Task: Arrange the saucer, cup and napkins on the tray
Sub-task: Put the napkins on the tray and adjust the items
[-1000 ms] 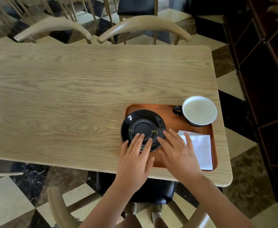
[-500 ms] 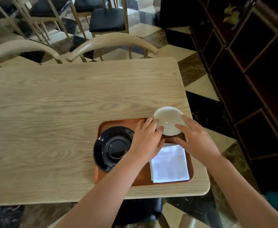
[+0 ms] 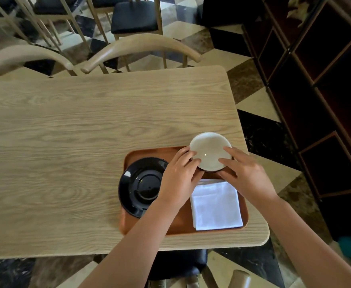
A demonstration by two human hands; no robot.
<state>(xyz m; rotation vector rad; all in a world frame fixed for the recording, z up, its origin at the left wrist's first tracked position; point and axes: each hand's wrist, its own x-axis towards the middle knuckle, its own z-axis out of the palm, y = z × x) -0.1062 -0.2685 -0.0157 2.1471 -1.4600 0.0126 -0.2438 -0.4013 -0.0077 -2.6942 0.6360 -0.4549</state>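
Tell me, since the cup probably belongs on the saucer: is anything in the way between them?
Nothing visible stands between them. The cup, flanked by both hands, sits at the tray's far right; the saucer lies to its left, with only the left hand over its right edge.

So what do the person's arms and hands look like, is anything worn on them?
Both forearms are bare up to the frame edge, with no sleeves showing. The left hand and right hand wear no gloves, and no rings, watch or bracelet show. Fingernails look short and unpainted.

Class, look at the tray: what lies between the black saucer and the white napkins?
In the head view, the left hand and its forearm cross between the saucer and napkins, over bare tray.
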